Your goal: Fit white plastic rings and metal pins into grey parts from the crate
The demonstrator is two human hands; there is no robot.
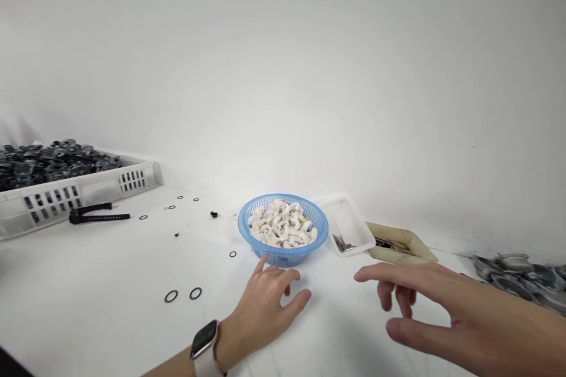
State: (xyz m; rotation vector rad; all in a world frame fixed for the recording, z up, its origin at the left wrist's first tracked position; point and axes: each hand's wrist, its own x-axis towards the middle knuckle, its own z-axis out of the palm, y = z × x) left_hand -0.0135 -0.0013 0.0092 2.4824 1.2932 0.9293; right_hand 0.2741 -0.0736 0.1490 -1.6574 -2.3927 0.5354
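Note:
My left hand (270, 300), with a watch (205, 339) on its wrist, is just in front of a round blue plastic basket (283, 256). Its fingers are apart and hold nothing; one fingertip overlaps the basket's near side, and I cannot tell whether it touches. Curved white plastic pieces (283, 224) fill the basket. To the right, my right hand (442, 306) hovers with thumb and fingers spread, nothing between them. Beyond it stand a white tray (349, 221) with small metal pins (342, 244) and a yellowish tray (418, 247) holding thin metal pieces.
At far left, a white crate (99, 188) holds many dark parts (48, 159). A black strap (99, 214) lies before it. Black rings (195, 293) are scattered on the white table (110, 288). Grey metal parts (522, 277) are piled at the right. A white wall (283, 70) rises behind.

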